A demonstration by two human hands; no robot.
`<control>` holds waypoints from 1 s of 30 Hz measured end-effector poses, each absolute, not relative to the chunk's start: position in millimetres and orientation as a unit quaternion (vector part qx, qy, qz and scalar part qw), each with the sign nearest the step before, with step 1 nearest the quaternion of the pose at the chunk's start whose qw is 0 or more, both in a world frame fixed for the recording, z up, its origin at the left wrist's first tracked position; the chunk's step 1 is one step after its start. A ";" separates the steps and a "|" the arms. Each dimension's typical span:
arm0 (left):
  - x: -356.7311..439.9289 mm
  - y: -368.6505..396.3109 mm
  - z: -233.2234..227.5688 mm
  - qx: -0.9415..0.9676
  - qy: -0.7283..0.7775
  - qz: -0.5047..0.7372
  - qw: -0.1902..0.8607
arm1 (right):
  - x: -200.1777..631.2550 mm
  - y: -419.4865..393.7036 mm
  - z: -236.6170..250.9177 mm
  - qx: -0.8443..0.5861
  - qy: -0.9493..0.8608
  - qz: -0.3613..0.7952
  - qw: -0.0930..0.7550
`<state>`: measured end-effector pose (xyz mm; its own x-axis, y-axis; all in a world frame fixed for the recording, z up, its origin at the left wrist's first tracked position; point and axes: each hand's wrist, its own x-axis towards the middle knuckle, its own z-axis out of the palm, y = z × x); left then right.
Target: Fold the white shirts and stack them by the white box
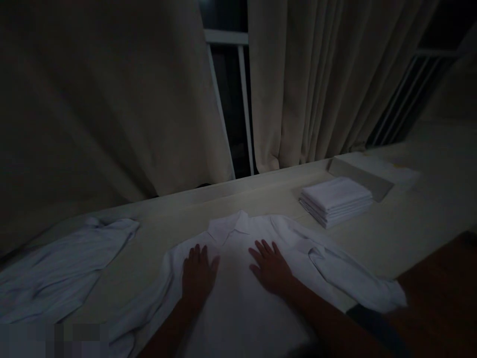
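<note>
A white long-sleeved shirt [234,283] lies spread out before me, its collar [227,227] pointing away. My left hand [198,272] rests flat on the left chest of the shirt, fingers apart. On the opposite chest side, my right hand [271,267] is laid flat too, with its fingers spread. Neither hand grips the cloth. The right sleeve [346,268] reaches out toward the table's right edge, and the other sleeve runs down toward the lower left. The shirt's lower part is partly hidden by my forearms and the frame edge.
Behind the shirt to the right sits a stack of folded white cloth [335,199], with a box [363,174] beyond it. Loose white garments [63,268] lie at the left on the pale table [164,219]. Long curtains [298,89] hang along the back. The room is dim.
</note>
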<state>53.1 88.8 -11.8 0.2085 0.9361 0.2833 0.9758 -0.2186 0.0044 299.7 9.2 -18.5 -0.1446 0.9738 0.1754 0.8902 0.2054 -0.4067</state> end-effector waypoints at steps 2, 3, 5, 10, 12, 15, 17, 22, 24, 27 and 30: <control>61.2 55.1 -20.9 -0.786 -0.606 -0.110 0.055 | 298.0 10.5 -14.4 -0.624 -0.751 0.095 0.194; 62.3 38.9 -26.1 -0.795 -0.598 -0.099 0.036 | 297.3 11.0 -13.0 -0.624 -0.752 0.092 0.190; 57.9 11.7 -35.1 -0.795 -0.601 -0.078 0.018 | 296.6 10.4 -12.4 -0.625 -0.753 0.085 0.184; 31.1 -18.0 -38.3 -0.768 -0.636 -0.056 0.046 | 296.8 6.4 -15.4 -0.630 -0.752 0.079 0.174; 25.6 -20.2 -35.4 -0.765 -0.639 -0.052 0.057 | 297.0 6.9 -13.9 -0.636 -0.750 0.090 0.156; 25.4 -20.6 -35.0 -0.763 -0.639 -0.052 0.083 | 295.1 5.9 -8.7 -0.638 -0.753 0.108 0.118; 27.2 -20.5 -37.6 -0.762 -0.638 -0.058 0.094 | 290.9 0.8 -7.1 -0.623 -0.767 0.106 0.113; 28.7 -22.8 -45.7 -0.764 -0.632 -0.076 0.101 | 272.6 -22.2 -19.5 -0.563 -0.809 0.118 0.121; 29.4 -25.4 -48.4 -0.765 -0.631 -0.078 0.102 | 268.7 -27.4 -25.0 -0.560 -0.811 0.109 0.131; 29.9 -29.3 -50.7 -0.771 -0.625 -0.090 0.086 | 270.6 -27.5 -26.5 -0.547 -0.821 0.103 0.127; 21.8 -31.3 -45.1 -0.766 -0.634 -0.104 0.029 | 275.9 -25.2 -23.4 -0.539 -0.827 0.102 0.125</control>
<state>21.8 -31.3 -45.1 0.1739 0.9651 0.1959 0.9772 -0.1937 0.0867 275.9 -25.2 -23.4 -0.3872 0.9168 0.0978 0.8658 0.3980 -0.3033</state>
